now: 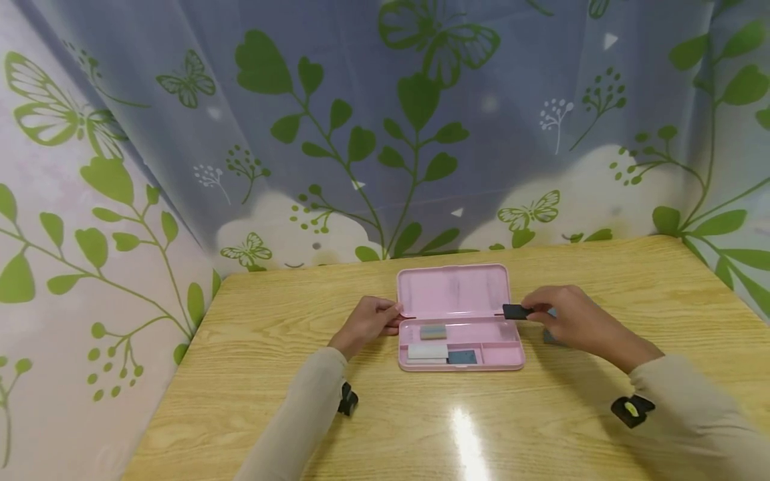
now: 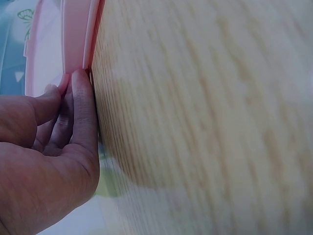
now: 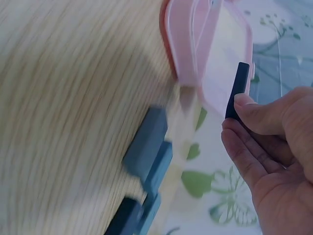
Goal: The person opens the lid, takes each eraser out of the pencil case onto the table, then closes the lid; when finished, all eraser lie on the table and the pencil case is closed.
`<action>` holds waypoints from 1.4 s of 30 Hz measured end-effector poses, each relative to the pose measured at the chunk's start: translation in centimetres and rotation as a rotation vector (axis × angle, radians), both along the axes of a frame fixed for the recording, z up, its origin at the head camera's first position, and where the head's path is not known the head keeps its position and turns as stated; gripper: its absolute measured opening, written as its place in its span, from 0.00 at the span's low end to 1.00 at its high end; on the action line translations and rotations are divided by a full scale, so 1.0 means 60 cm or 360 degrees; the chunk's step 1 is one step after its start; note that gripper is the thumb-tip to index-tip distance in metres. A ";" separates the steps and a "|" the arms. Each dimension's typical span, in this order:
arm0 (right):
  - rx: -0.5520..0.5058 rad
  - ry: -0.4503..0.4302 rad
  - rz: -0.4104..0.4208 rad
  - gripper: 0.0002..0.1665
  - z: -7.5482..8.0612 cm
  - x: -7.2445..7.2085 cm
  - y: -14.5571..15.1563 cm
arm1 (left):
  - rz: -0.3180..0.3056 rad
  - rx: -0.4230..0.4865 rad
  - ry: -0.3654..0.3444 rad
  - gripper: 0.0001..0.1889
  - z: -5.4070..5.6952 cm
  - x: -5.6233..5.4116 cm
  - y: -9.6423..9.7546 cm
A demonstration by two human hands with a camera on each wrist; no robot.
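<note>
Big wooden worktop [image 1: 301,414] filling the lower half of the head view, leafy butterfly curtain [image 1: 385,120] across the top. Dead centre, a pink pencil case [image 1: 454,290] lying open, lid flat toward the back, with a few small blocks [image 1: 428,350] in the tray's left compartments. Left hand [image 1: 367,322] at the case's left edge, fingers [image 2: 83,107] pinching the pink rim to steady it. Right hand [image 1: 571,321] at the right edge, fingers pinched on a small black block [image 1: 515,311] hanging just over the tray's right end. More blue and dark blocks [image 3: 146,147] on the worktop near that hand, blurry. Looks like mid-loading, one block about to go in. Next up, probably: lower it into a free compartment on the right and let go, left hand holding the case steady.
</note>
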State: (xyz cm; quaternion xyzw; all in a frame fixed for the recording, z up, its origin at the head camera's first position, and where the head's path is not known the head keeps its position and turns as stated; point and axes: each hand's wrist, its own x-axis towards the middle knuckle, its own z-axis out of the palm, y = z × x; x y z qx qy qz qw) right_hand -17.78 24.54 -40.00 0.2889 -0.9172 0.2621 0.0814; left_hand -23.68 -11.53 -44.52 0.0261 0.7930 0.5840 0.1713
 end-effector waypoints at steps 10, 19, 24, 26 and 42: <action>0.0047 0.0100 -0.0134 0.13 -0.005 0.008 0.073 | 0.0011 -0.0004 -0.0027 0.14 0.003 0.000 0.000; 0.0119 0.0112 -0.0254 0.13 -0.015 0.015 0.127 | 0.0009 -0.0018 -0.0020 0.14 0.004 0.001 0.001; 0.0150 0.0104 -0.0313 0.12 -0.024 0.017 0.155 | 0.0005 -0.0028 -0.0020 0.14 0.005 0.001 0.001; 0.0165 0.0079 -0.0341 0.12 -0.027 0.018 0.164 | 0.0001 -0.0031 -0.0017 0.14 0.004 0.001 0.001; 0.0244 -0.0094 -0.0460 0.11 -0.044 0.020 0.202 | -0.0004 -0.0013 -0.0009 0.14 0.005 0.002 -0.001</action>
